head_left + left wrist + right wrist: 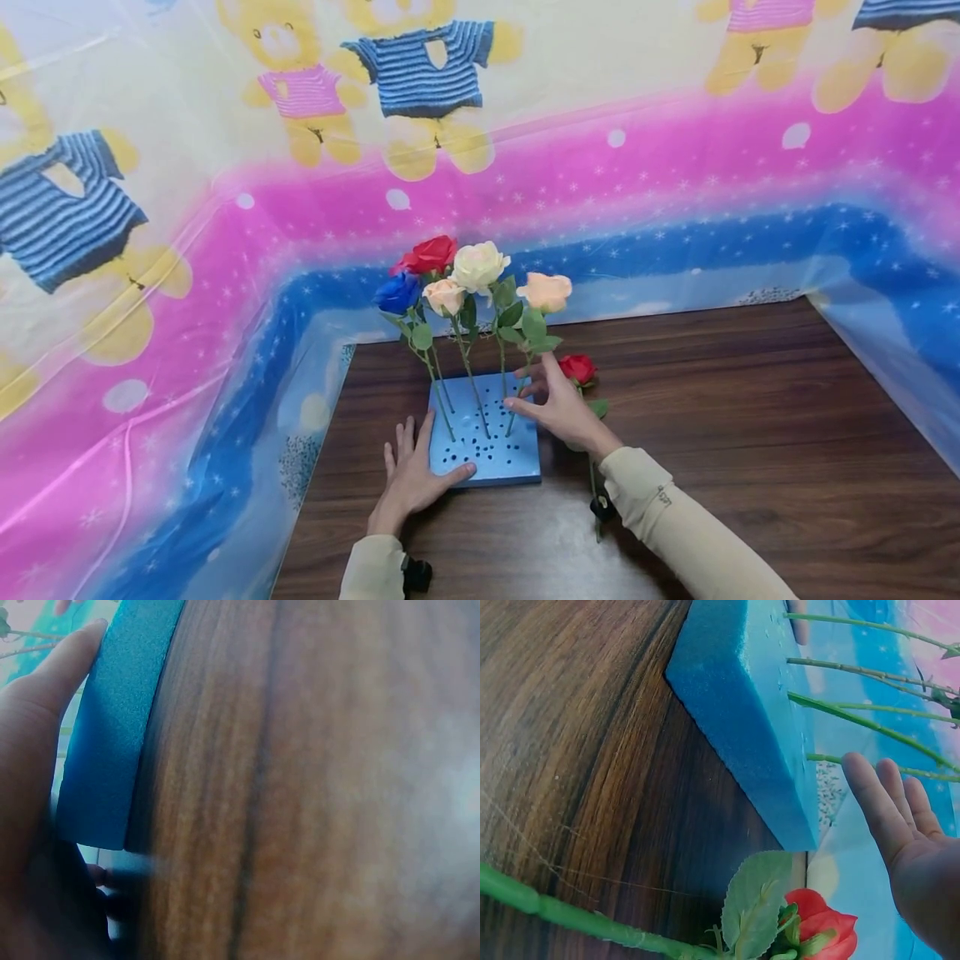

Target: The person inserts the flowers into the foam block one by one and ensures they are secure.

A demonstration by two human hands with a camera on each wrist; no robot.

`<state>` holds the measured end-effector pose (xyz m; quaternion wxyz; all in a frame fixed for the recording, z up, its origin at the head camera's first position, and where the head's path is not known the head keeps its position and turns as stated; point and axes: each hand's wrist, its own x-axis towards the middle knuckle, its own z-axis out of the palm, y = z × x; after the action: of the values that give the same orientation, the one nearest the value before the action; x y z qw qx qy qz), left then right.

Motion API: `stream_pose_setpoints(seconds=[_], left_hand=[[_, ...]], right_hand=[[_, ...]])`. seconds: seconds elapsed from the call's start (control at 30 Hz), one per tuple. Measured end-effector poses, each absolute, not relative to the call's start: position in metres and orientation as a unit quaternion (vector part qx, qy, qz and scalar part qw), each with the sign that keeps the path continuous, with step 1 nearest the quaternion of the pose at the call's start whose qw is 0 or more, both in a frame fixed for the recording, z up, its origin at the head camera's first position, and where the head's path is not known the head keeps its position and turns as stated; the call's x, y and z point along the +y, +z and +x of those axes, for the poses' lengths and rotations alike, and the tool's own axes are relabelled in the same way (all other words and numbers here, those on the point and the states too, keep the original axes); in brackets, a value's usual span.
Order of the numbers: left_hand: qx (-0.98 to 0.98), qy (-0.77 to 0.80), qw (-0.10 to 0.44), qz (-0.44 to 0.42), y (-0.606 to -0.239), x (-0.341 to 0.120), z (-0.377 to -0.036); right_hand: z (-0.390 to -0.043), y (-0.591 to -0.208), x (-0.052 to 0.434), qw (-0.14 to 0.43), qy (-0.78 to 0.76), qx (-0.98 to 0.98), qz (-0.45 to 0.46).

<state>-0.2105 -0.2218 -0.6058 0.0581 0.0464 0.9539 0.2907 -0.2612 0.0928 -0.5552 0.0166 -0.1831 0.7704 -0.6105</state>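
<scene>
- Foam block (487,446), blue, w/ holes: sits flat on table (750,433), near its back-left corner, in front of the printed curtain (225,250).
- Left wrist view: mostly blurred wood grain; only block's side edge (112,735) + part of a palm visible, finger ends cut off at frame edge.
- Right wrist view: block corner (742,720) sharp, stems (870,727) crossing above it, blooms out of frame.
- Hole where each stem enters block: too small to make out from head view.
- Five roses stand upright in block: red rose (429,254) at back, cream rose (478,265) beside it, blue rose (397,292) on block's left, two peach roses (545,291) toward front/right.
- Loose red rose (577,367) lies on table just right of block; stem mostly hidden behind right wrist, lower end shows near sleeve (675,517).
- Small black clips at both wrists, partly cut off; can't tell what they are.
- Left hand (412,479): palm down on table at block's front-left corner, fingers straight & spread, thumb resting on block's front top edge. Holds nothing.
- Right hand (558,404): raised over block's right edge, fingers (885,802) straight, loosely together, tips at/near the rightmost stems. Grips nothing that shows; actual contact w/ stem not clear.
- Both forearms in beige sleeves, coming in from below block.
</scene>
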Motion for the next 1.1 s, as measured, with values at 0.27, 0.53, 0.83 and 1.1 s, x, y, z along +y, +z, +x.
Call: stream_pose_setpoints(seconds=[0.27,0.53,0.83,1.1], left_hand=[[0.953,0.294,0.06,0.049,-0.606,-0.222,-0.21],[0.953,0.294,0.058,0.051,-0.609,-0.223,-0.211],[0.952,0.296,0.051,0.054,-0.608,-0.223,-0.212],[0.952,0.295,0.058,0.052,-0.607,-0.223,-0.211]], right_hand=[[-0.262,-0.559,0.1,0.022,-0.637,0.75,-0.177],[-0.263,-0.559,0.106,0.02,-0.65,0.739,-0.173],[-0.26,-0.557,0.122,0.019,-0.677,0.718,-0.162],[-0.256,-0.555,0.144,0.021,-0.699,0.7,-0.143]])
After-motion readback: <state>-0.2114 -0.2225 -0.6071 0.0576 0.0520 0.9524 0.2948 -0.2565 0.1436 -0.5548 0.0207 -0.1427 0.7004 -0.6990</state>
